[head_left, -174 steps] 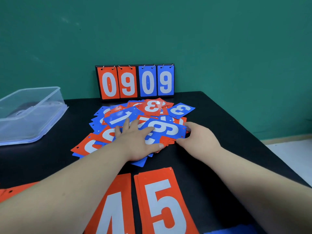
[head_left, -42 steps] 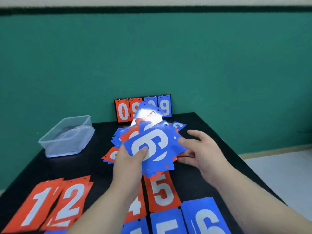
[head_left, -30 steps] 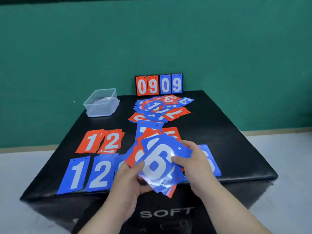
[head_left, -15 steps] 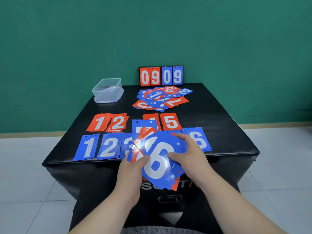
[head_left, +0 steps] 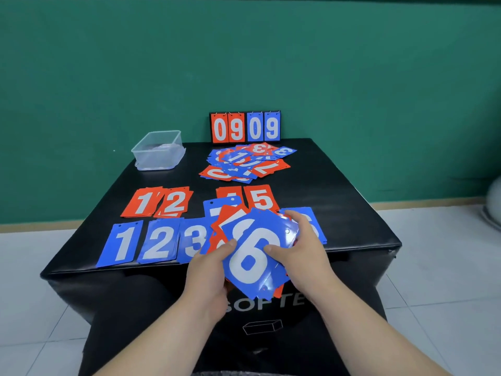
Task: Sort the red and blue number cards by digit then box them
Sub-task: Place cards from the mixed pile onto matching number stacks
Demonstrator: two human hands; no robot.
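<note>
Since half a second ago little has shifted: both hands hold the same fanned stack at the table's near edge, the top card now tilted a touch more clockwise. Left hand (head_left: 210, 270) curls under the stack's left side with its thumb pressed on the face of the blue 6 card (head_left: 254, 253); right hand (head_left: 299, 248) closes over the right edge, thumb on the digit and fingers wrapped behind. Both grips are narrow, pinched on the held stack (head_left: 233, 221), where red and blue cards splay out beneath the 6. That card's long axis runs from upper left to lower right, its punched holes toward the far right corner.

Beyond the hands, on the black table (head_left: 339, 191), lie a blue row 1, 2, 3 (head_left: 157, 244) and a red row 1, 2 (head_left: 158, 202), then red 5 (head_left: 261, 198). Farther back sits the unsorted pile (head_left: 246, 161), a clear plastic box (head_left: 160, 150) at far left, and a scoreboard (head_left: 245, 127) reading 0909.
</note>
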